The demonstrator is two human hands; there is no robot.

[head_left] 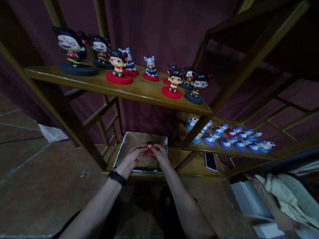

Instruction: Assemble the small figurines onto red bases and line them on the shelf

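Observation:
Between my two hands is a small figurine (149, 145) with black hair and a red base. My left hand (136, 154), a black band on its wrist, grips the base from the left. From the right, my right hand (159, 152) has its fingers closed on the same base. Both hands are above an open cardboard box (122, 151) on the bottom shelf. The figurine's lower part is partly covered by my fingers.
Several figurines on red and black bases (119, 78) stand on the upper wooden shelf (147, 91). Purple-based figurines (211, 139) fill a lower right shelf. A phone (210, 161) lies on the bottom board. White boxes (250, 199) and cloth (281, 192) are at right.

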